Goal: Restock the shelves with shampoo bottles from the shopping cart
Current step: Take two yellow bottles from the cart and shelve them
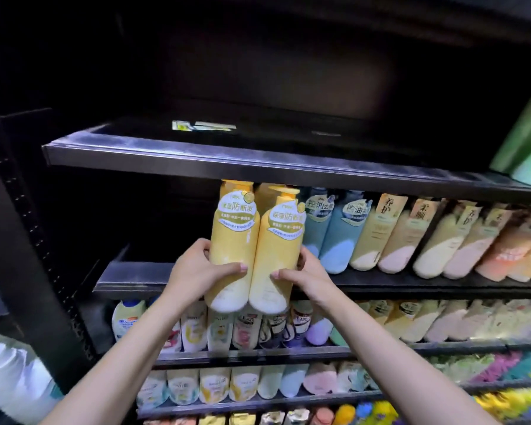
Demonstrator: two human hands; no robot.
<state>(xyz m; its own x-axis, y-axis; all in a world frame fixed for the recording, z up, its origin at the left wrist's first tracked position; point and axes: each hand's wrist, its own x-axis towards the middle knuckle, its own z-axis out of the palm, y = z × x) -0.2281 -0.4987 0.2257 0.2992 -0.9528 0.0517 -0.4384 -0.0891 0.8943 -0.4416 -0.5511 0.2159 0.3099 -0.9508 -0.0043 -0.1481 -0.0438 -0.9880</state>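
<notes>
Two yellow shampoo bottles [253,243] sit side by side in the center of the frame, touching each other. The left hand [201,268] is curled round the left one, thumb across its front, and the right hand [305,276] does the same on the right one, so the pair gets squeezed together. Their bases hang in front of the middle shelf [129,279] edge, not resting on it as far as I can tell.

Tips for this bit, imo: lift the bases clear of the lip, keep the caps under the upper shelf [166,156], then slide both back into the gap left of the blue bottles [331,228]. Keep the labels facing out and the bottles pressed together so neither one tips over.
</notes>
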